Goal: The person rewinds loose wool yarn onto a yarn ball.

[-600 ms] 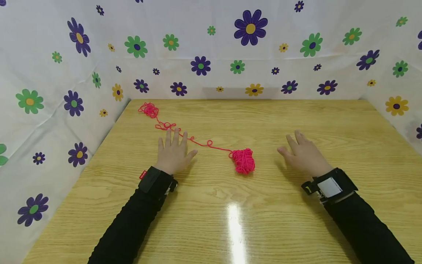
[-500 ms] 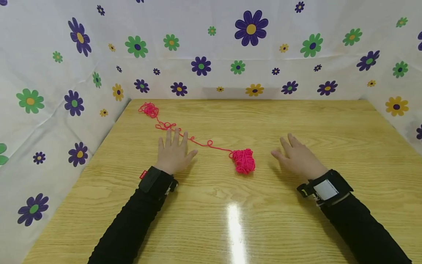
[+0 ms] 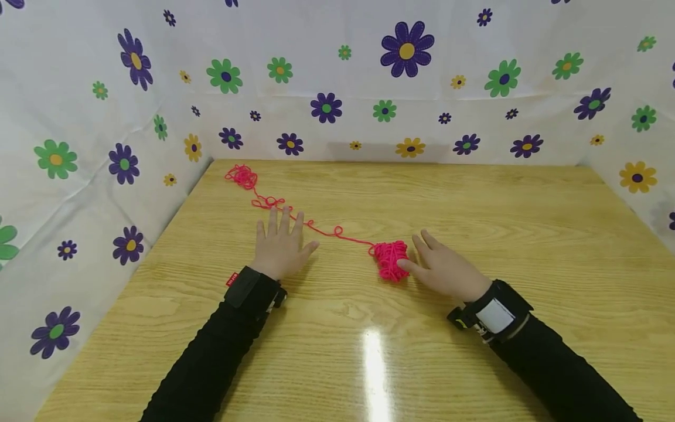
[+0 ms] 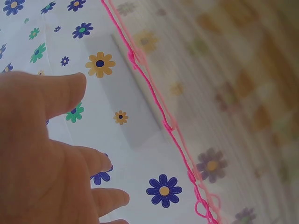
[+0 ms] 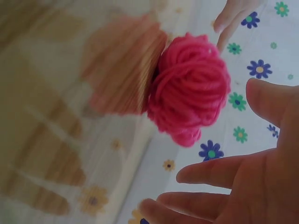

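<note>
A ball of bright pink yarn [image 3: 391,260] sits on the wooden table, and a strand [image 3: 350,239] runs from it to the back left. My right hand [image 3: 448,271] is at the ball's right side with fingers spread, its thumb overlapping the ball in the head view. In the right wrist view the yarn ball [image 5: 191,88] stands just beyond the thumb and fingers, which are not curled round it. My left hand [image 3: 279,249] is spread over the table near the strand, holding nothing. The left wrist view has the yarn strand [image 4: 154,91] ahead of the fingers.
A loose tangle of pink yarn [image 3: 242,176] lies in the table's far left corner, with loops [image 3: 269,202] trailing from it. White cloth [image 3: 348,76] printed with flowers walls the back and both sides of the wooden table [image 3: 316,351].
My right hand has moved left, from apart from the yarn ball to right beside it. The left hand keeps its place; the whole head view has shifted slightly.
</note>
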The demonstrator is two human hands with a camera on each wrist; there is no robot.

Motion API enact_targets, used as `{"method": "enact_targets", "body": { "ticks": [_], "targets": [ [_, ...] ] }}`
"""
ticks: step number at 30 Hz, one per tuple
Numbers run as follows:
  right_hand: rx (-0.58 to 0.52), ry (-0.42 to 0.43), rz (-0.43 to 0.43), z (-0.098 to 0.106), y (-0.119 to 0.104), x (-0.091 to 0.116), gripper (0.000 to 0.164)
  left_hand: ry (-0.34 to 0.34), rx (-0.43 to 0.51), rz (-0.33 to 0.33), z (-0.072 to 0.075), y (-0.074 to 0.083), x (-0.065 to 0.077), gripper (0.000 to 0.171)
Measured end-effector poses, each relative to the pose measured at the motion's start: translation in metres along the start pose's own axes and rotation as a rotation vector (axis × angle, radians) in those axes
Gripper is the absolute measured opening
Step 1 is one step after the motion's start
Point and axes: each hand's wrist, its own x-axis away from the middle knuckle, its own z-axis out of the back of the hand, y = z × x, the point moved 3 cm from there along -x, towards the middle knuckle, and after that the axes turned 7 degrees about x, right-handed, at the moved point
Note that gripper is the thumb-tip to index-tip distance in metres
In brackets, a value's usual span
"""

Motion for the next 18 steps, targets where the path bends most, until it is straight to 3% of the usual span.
{"method": "enact_targets", "body": {
  "ticks": [11, 18],
  "targets": [
    [0.017, 0.001, -0.009, -0.003, -0.025, -0.006, 0.082, 0.009, 0.000, -0.007, 0.000, -0.002, 0.000, 0.072],
    [0.066, 0.026, 0.023, -0.006, -0.037, -0.011, 0.077, 0.007, 0.002, -0.005, -0.001, -0.002, 0.000, 0.072]
  ]
}}
